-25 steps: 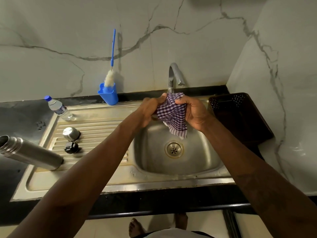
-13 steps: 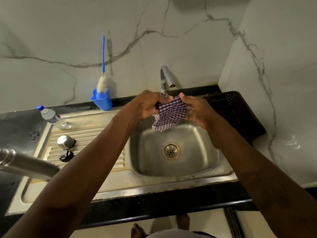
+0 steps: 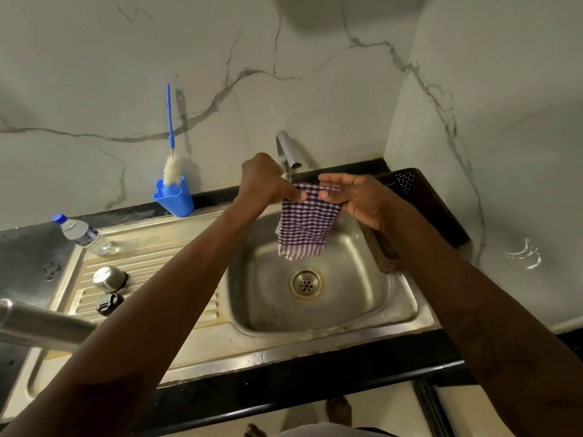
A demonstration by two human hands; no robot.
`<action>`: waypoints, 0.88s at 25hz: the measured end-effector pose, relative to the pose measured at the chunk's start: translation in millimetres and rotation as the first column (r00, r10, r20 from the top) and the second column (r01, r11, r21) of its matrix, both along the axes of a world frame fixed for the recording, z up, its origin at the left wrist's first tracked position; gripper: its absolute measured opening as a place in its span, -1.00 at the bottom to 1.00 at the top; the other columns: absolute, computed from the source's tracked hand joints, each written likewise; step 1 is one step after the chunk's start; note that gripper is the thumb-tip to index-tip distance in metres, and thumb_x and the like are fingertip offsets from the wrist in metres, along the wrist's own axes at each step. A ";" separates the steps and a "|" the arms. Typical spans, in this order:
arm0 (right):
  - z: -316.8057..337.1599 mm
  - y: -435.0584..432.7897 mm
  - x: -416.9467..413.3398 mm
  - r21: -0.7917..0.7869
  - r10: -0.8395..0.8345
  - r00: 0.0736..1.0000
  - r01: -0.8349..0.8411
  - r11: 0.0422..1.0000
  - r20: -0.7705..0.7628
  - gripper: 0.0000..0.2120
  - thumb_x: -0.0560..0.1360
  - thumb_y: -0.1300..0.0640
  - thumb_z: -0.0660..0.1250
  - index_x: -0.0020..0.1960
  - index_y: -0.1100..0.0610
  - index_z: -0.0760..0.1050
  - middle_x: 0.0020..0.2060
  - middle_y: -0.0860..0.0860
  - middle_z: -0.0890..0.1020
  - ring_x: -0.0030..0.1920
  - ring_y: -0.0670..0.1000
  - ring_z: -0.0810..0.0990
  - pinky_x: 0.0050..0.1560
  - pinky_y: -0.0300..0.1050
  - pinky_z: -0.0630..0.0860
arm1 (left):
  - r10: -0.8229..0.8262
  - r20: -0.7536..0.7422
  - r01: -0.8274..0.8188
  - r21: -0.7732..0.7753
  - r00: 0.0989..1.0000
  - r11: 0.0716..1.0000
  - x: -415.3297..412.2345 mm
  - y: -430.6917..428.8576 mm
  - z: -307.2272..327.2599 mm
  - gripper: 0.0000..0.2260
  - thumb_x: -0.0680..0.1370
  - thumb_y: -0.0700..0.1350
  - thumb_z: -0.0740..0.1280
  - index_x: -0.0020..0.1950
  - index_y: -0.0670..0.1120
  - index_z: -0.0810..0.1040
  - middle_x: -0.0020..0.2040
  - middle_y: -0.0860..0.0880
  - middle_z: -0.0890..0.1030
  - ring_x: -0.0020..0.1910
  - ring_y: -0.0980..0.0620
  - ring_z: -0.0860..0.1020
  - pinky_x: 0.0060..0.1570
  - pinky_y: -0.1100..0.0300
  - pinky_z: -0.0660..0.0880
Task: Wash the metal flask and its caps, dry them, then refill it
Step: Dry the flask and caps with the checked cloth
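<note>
**Over the basin, cloth in both hands; flask lies away to the left**

Above the stainless-steel sink basin (image 3: 362,304), the left hand (image 3: 268,181) pinches one top corner of a purple-and-white checked cotton cloth (image 3: 304,225) between thumb and curled fingers. The right hand (image 3: 356,197) grasps the opposite corner under its thumb, its other fingers held nearly straight. The cloth hangs limp in front of the curved chrome tap (image 3: 285,149), clear of the round perforated drain (image 3: 305,283).

Drying looks to be the step in hand, and it turns on one relation. The brushed-steel cylindrical flask (image 3: 41,324) lies on its side well to the left of both hands and closer to the person, at the front-left corner of the ribbed steel drainboard (image 3: 151,257). Its long axis runs across the view, left to right. Its right end is hidden behind the left forearm, and its other end is blurred at the frame's edge. The left hand is the nearer one for a reach.

Beyond the flask on the drainboard sits the domed polished-steel cap (image 3: 108,278), and just beside it the small black ribbed plastic cap (image 3: 107,304). Smooth, rounded metal will probably be slippery if wet, and the soft cloth should give grip.
</note>
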State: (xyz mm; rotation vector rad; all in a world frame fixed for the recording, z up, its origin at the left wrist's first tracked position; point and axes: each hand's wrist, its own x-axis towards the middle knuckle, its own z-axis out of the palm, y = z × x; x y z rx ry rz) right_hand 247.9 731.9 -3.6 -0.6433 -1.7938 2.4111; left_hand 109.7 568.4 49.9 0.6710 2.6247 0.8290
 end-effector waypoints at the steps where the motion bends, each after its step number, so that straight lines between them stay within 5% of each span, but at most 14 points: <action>1: 3.7 4.2 2.6 0.113 0.015 0.998 -0.022 0.993 0.060 -0.50 0.36 0.33 0.55 0.29 0.26 0.58 0.16 0.15 0.69 0.23 0.14 0.65 0.18 -0.01 0.63 | -0.055 -0.063 0.055 -0.002 0.996 0.998 1.4 4.0 0.3 -0.32 0.29 -0.01 0.71 0.36 -0.12 0.61 0.22 -0.06 0.68 0.18 -0.05 0.65 0.30 0.00 0.56; 4: 13.1 19.8 2.7 0.503 -0.103 0.967 -0.030 0.864 0.235 -0.62 0.30 0.24 0.66 0.08 0.21 0.68 -0.02 0.08 0.75 0.05 0.06 0.72 0.17 0.03 0.64 | -0.253 -0.167 0.247 -0.056 0.953 0.967 15.3 16.9 2.1 -0.63 0.46 -0.05 0.60 0.25 -0.06 0.71 0.16 -0.02 0.72 0.12 0.06 0.63 0.26 0.17 0.49; 7: 22.9 34.8 8.0 0.630 -0.186 0.971 0.049 0.775 0.153 -0.73 0.36 0.17 0.64 0.03 0.11 0.71 -0.11 -0.02 0.74 -0.03 0.00 0.72 0.03 -0.10 0.67 | -0.275 -0.236 0.274 -0.035 0.932 0.961 26.1 33.1 -1.0 -0.78 0.57 0.00 0.50 0.14 -0.10 0.72 -0.01 0.02 0.66 -0.04 0.13 0.55 0.05 0.24 0.45; 10: 30.5 52.4 27.2 0.468 -0.184 0.983 0.160 0.869 0.006 -0.71 0.47 0.16 0.55 0.16 0.17 0.63 -0.01 0.03 0.74 0.07 0.06 0.71 0.06 -0.15 0.64 | -0.309 -0.012 0.303 0.233 0.951 0.924 30.6 50.1 -2.1 -0.77 0.67 0.06 0.35 0.15 -0.08 0.61 0.01 0.03 0.65 0.01 0.06 0.62 -0.03 0.21 0.50; 13: 24.4 63.9 51.1 0.272 -0.089 0.990 0.115 0.956 -0.105 -0.54 0.49 0.08 0.53 0.34 0.11 0.50 0.16 0.01 0.71 0.19 0.03 0.69 0.21 -0.02 0.61 | -0.268 0.307 0.057 0.554 0.913 0.831 39.8 73.3 -2.1 -0.69 0.71 0.13 0.25 0.23 -0.10 0.55 0.07 -0.02 0.70 0.07 0.00 0.68 -0.02 0.08 0.64; 16: 8.3 67.2 64.6 0.273 -0.017 0.998 0.033 0.961 -0.062 -0.59 0.54 0.14 0.48 0.34 0.04 0.48 0.16 -0.08 0.71 0.18 -0.07 0.68 0.12 -0.18 0.63 | -0.251 0.452 -0.114 0.638 0.856 0.762 48.2 102.1 -6.3 -0.62 0.69 0.17 0.26 0.29 -0.10 0.56 0.17 -0.06 0.72 0.14 -0.05 0.70 0.07 -0.08 0.68; 20: -9.9 87.7 69.1 0.158 -0.217 0.972 0.229 0.960 -0.090 -0.69 0.60 0.05 0.39 0.29 0.12 0.54 0.16 0.07 0.71 0.18 0.11 0.68 0.21 0.04 0.61 | -0.296 0.668 -0.331 0.644 0.683 0.690 52.8 130.8 -16.7 -0.65 0.73 0.05 0.23 0.30 -0.21 0.56 0.19 -0.17 0.70 0.16 -0.14 0.70 0.10 -0.18 0.67; 22: -15.8 96.8 70.5 0.275 -0.311 0.950 0.300 0.913 -0.001 -0.69 0.63 0.01 0.33 0.31 0.13 0.49 0.18 0.07 0.67 0.22 0.15 0.64 0.22 0.05 0.58 | -0.271 0.727 -0.393 0.600 0.631 0.696 53.9 145.6 -30.3 -0.70 0.76 -0.05 0.19 0.30 -0.23 0.55 0.19 -0.20 0.68 0.18 -0.17 0.68 0.11 -0.25 0.65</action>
